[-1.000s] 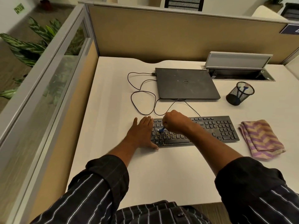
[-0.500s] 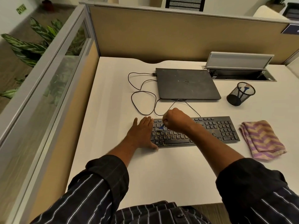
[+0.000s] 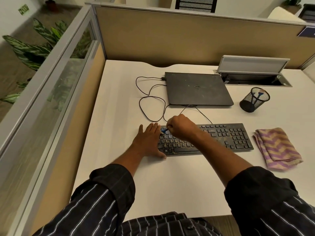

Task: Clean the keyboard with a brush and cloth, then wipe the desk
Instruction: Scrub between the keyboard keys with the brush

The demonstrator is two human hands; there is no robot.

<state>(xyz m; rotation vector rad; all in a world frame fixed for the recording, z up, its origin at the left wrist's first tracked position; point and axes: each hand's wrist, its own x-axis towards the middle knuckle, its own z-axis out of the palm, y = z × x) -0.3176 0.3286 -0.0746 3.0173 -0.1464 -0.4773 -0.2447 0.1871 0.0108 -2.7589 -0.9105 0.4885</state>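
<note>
Now right hand (image 3: 180, 127), fisted on the blue brush (image 3: 164, 131), has crept up to the keyboard's (image 3: 226, 138) top-left rows; left hand (image 3: 148, 141) stays flat, bracing; lower rows still crumbed.

A closed laptop (image 3: 197, 88) (cable (image 3: 150, 99) plugged in) lies beside a mesh pen cup (image 3: 254, 100).

A tan fabric partition (image 3: 196, 36) with a grey metal cap closes off the far side of the cubicle. On the left, a divider (image 3: 56, 86) carries a glass pane above a tan lower panel. Beyond it, variegated green plants (image 3: 32, 48) stand on brownish carpet (image 3: 10, 77). A dark mesh chair back (image 3: 196, 4) shows over the far partition. Light is warm and even.
</note>
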